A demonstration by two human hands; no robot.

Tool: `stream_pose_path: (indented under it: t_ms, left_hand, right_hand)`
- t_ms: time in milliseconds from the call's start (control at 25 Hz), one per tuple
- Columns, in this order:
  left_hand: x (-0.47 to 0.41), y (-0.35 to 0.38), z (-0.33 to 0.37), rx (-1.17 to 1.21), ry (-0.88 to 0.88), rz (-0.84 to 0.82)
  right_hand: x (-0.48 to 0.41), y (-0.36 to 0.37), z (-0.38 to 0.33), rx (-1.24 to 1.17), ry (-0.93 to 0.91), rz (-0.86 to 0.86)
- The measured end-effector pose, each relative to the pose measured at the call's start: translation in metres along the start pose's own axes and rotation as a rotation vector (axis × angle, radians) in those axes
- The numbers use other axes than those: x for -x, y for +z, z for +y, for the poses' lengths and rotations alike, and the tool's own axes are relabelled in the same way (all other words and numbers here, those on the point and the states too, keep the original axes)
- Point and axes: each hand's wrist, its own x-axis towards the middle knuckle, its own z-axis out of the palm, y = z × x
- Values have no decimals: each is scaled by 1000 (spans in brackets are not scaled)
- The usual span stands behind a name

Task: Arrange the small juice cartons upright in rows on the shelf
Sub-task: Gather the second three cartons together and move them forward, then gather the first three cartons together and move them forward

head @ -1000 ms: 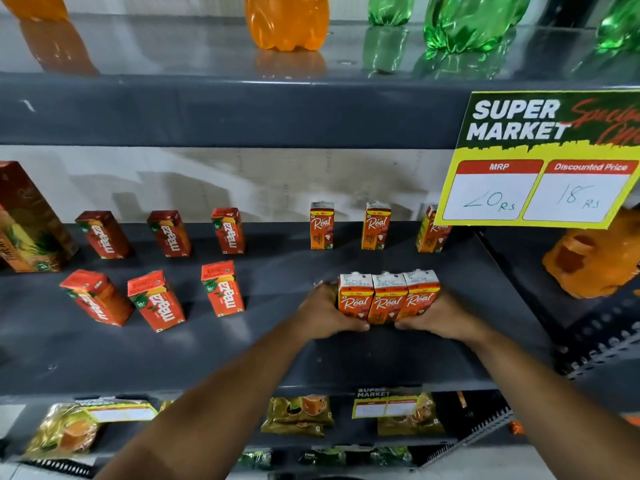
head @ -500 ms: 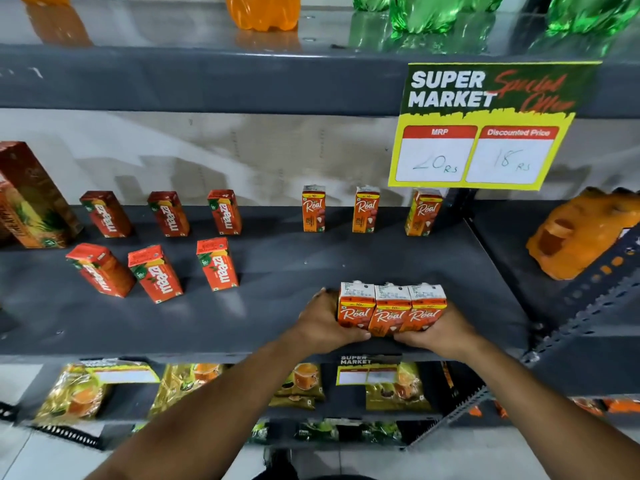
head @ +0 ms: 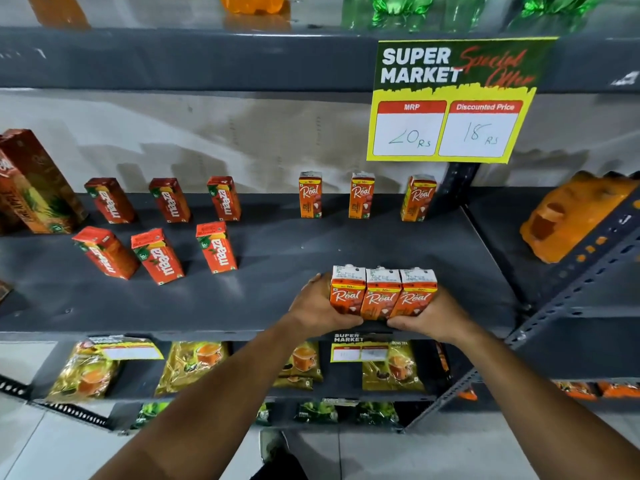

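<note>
Three small orange Real juice cartons (head: 382,294) stand pressed side by side near the front edge of the dark grey shelf (head: 270,271). My left hand (head: 317,306) clamps the left carton and my right hand (head: 427,315) clamps the right one, squeezing the three together. Three more Real cartons (head: 361,195) stand upright and spaced apart along the back of the shelf. On the left, several red Maaza cartons (head: 216,247) stand in two rows.
A tall pineapple juice carton (head: 34,185) stands at the far left. A yellow price sign (head: 450,105) hangs from the shelf above, over the back right carton. Bottles line the top shelf; tea packets (head: 194,365) fill the shelf below. An orange bag (head: 571,216) lies right.
Both hands have kept the three cartons clamped together and drawn them slightly toward the shelf's front edge. The camera view has shifted a little; the other cartons stay put.
</note>
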Motion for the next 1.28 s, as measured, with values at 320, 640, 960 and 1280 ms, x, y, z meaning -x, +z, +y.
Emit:
stream_pose_path:
  t_ms: [320,640,960,1280]
  left_hand:
    - [59,-54,-39,81,209,85]
    - [143,-164,-124,250,210,905]
    - [98,-290,-186,313,-45,829]
    - [40,-367,-211,349,-17,214]
  right_hand:
    - [106,13,37,-155,-8,348]
    - [93,66,-12,30,-290,213]
    - [-33,176,-138,-196,-306,-13]
    - [-165,208,-191,-295,29,-183]
